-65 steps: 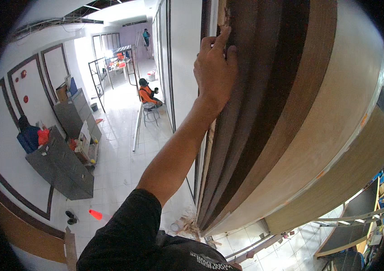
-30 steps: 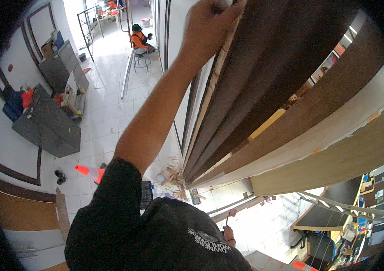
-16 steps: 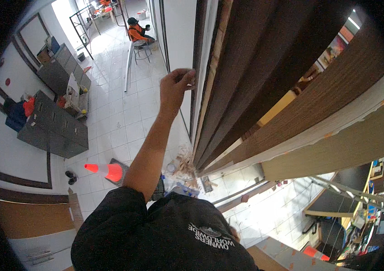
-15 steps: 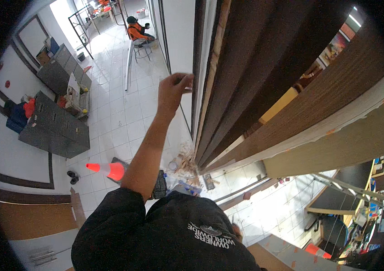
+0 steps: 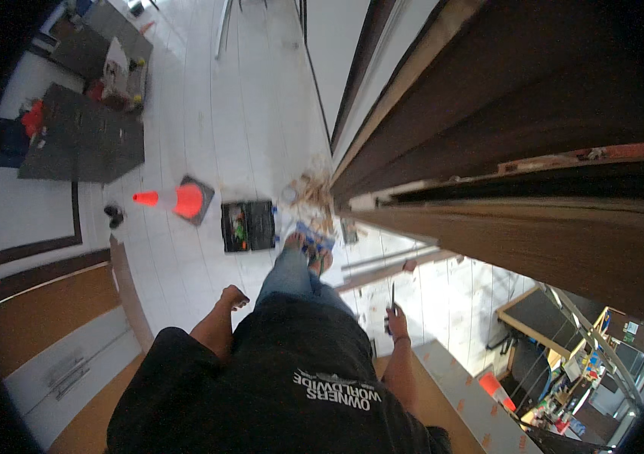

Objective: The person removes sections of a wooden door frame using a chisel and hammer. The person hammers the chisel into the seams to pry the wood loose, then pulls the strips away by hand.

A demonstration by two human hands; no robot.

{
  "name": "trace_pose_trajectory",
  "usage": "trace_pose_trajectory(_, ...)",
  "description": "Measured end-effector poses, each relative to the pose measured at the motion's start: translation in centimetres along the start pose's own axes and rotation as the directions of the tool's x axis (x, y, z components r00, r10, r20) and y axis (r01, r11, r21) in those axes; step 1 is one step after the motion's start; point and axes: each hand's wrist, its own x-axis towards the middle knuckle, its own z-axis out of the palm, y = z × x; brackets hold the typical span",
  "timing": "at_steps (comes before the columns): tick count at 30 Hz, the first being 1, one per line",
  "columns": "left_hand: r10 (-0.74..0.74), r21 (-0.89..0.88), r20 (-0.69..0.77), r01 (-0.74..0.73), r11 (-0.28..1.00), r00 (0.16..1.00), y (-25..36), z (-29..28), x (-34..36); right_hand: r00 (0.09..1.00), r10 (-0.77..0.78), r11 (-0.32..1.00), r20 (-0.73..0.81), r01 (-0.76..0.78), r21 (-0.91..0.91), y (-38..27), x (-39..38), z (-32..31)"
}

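Observation:
My left hand point(image 5: 234, 297) hangs beside my left hip. Its fingers are loosely bent, and I see nothing in them. On the other side, my right hand point(image 5: 398, 324) is closed on a slim, dark, pointed tool point(image 5: 394, 293) whose tip points away from me; its exact kind is too small to tell. Ahead and to the right stands a tall dark-brown wood-faced frame point(image 5: 443, 219), with a gap running along it and rough pale wood at its near end. Neither hand touches it. Wood scraps point(image 5: 313, 193) lie on the floor at its foot.
An open black toolbox point(image 5: 261, 223) lies ahead of my feet, with an orange traffic cone point(image 5: 178, 200) to its left. Grey cabinets point(image 5: 87, 136) line the left wall. At the right are a metal ladder point(image 5: 594, 340), a cluttered desk point(image 5: 572, 378) and another cone point(image 5: 496, 391).
My left hand has dropped from the frame's edge to beside my hip. My right hand with the slim pointed tool has come into plain view. The view has tilted down toward my feet.

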Motion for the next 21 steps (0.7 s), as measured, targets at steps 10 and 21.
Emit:
trace_pose_trajectory(10, 0.543, -0.985, -0.17, -0.165, -0.058, 0.823, 6.5, -3.8, -10.3, 0.914, 0.034, 0.938, 0.405, 0.111, -0.329, -1.2, 1.0, 6.3)
trace_pose_trajectory(21, 0.928, -0.922, -0.353, 0.121, -0.367, 0.123, 18.3, -9.9, -13.2, 0.924, 0.116, 0.948, 0.365, 0.006, -0.318, -7.5, 1.4, 15.5)
